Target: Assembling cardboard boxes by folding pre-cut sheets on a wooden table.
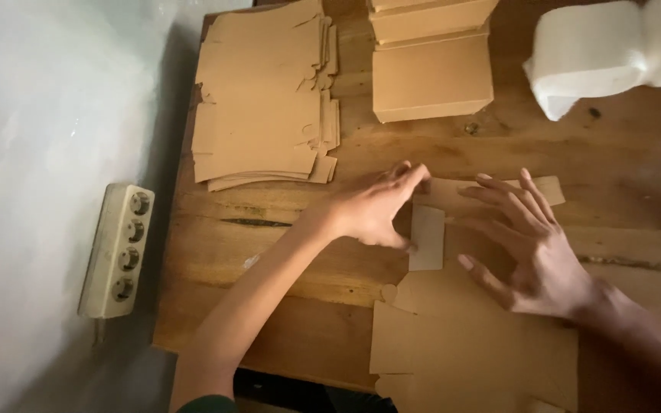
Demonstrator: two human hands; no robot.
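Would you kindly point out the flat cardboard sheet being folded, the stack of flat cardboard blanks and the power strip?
flat cardboard sheet [468,344], head view, on its broad lower panel.
stack of flat cardboard blanks [262,99], head view, middle of the top blank.
power strip [118,248], head view, middle of its white body.

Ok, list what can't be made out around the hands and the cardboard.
- Flat cardboard blank: the head view's bottom edge cuts it off.
- Left hand and right hand: blurred, and they cover the fold.
- White bundle: cut off at the top right corner.
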